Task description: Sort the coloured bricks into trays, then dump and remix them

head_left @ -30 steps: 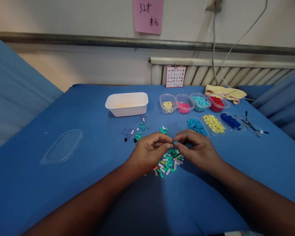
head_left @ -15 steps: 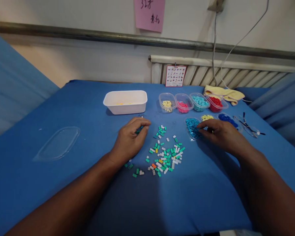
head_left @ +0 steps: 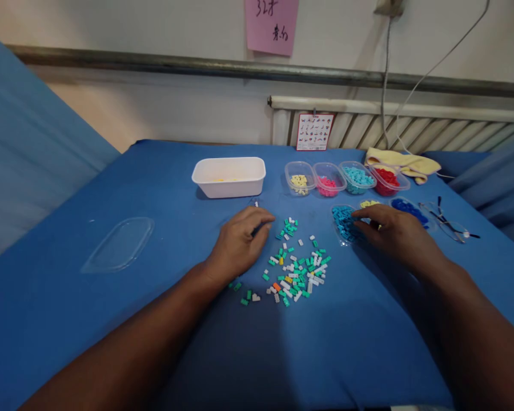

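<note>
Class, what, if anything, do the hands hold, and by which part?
Cannot be told: the left hand hides any grip; the right hand is at blue bricks, grip unclear.

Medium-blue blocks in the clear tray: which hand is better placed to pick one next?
Probably the right hand: its fingertips are at the tray of medium-blue blocks. The left hand is farther away, across the loose green and white blocks.
</note>
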A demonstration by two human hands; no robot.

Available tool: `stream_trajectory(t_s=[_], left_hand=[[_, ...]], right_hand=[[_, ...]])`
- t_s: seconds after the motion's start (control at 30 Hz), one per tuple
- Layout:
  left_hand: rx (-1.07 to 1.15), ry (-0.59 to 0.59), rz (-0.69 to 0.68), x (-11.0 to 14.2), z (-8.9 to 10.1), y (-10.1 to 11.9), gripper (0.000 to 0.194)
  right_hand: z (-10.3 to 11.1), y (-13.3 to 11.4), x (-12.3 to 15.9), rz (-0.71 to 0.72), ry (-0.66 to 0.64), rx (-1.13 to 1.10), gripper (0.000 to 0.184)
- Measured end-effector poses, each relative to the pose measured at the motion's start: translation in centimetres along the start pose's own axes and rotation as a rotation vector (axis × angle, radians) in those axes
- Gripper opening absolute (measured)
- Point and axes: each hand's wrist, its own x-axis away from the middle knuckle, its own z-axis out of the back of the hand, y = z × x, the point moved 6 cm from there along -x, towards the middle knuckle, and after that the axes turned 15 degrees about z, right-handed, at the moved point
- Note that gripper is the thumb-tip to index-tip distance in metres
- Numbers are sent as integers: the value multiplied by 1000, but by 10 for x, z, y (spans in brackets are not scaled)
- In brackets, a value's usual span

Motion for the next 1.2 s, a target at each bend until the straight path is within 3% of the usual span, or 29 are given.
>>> stream_trajectory(t_s=[0.13,0.47,0.63,0.9,1.2], left_hand=[[-186,-110,-78,4,-12,7,24],[-443,-280,9,-7,-38,12,32],[-454,-315,-46,-5,-33,13,31],[-479,-315,-13,-4,-14,4,43],[-484,-362,-12,-1,-16,7,30]], right_hand=[[0,-2,0,31,-24,36,26],[3,-22,-5,110,50,34,24],[9,-42,-11,175,97,-4,20],[5,-53,-11,212,49,-51,19],[3,-65,-12,264,43,-104,20]])
